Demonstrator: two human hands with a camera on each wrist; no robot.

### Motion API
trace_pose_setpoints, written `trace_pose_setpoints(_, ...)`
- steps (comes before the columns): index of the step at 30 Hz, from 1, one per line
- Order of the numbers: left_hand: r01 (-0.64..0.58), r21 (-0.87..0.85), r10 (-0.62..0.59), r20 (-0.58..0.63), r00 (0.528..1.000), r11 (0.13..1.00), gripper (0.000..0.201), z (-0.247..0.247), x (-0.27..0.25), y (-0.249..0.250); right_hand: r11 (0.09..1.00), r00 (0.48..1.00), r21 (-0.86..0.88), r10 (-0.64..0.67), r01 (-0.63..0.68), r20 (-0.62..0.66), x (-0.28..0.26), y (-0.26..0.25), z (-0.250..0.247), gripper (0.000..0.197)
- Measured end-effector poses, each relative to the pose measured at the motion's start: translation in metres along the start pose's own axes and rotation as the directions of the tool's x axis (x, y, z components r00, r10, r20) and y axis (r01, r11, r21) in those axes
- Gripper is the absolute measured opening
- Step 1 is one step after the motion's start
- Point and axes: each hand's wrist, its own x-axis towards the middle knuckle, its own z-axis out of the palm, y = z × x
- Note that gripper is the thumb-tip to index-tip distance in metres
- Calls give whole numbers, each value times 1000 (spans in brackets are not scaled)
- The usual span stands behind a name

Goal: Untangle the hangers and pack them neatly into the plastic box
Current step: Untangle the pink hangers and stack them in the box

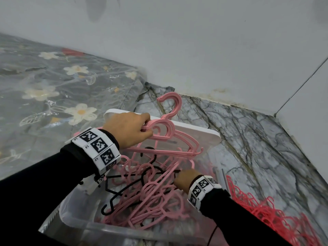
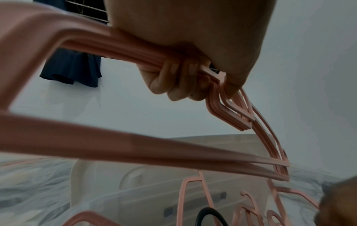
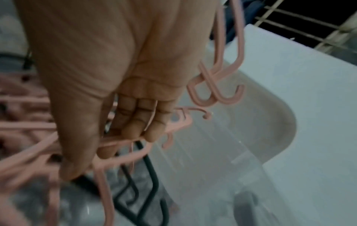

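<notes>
My left hand (image 1: 127, 130) grips a stacked bundle of pink hangers (image 1: 170, 137) by their necks and holds it above the clear plastic box (image 1: 99, 226), hooks pointing away from me. In the left wrist view my fingers (image 2: 179, 82) curl round the bundled bars (image 2: 115, 45). A tangle of pink hangers (image 1: 152, 197) and black hangers (image 1: 113, 197) fills the box. My right hand (image 1: 184, 180) reaches into the tangle at the box's right side. There its thumb and fingers (image 3: 104, 152) pinch a pink hanger bar over a black hanger (image 3: 152, 175).
The box's white lid (image 1: 209, 135) leans behind the box. A heap of red hangers (image 1: 266, 212) lies on the marble floor (image 1: 248, 139) to the right. A floral bed cover (image 1: 53, 86) is on the left, with white walls behind and to the right.
</notes>
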Motion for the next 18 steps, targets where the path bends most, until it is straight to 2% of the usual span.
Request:
trace_pose_setpoints(4,16,-59,-16,-6,1000,998,34,-5,0,3,992,970,114,-22,51,-243,-26,11,-27,21)
trace_pose_setpoints(8,39,-160,-44,-26,999,986,33,-11,0,6,974,900,201,-10,108,-436,-45,25,-40,12)
trace_pose_setpoints(11,70,-214,-80,-38,996,974,30,-12,-2,6,964,864,250,48,91,-501,-52,35,-43,17)
trace_pose_setpoints(15,99,-237,-113,-44,993,966,28,-16,-3,2,927,843,365,125,89,-523,-59,45,-46,19)
trace_pose_setpoints(18,88,-221,-103,-55,993,971,32,-15,-5,0,886,786,445,181,130,-591,-67,52,-57,15)
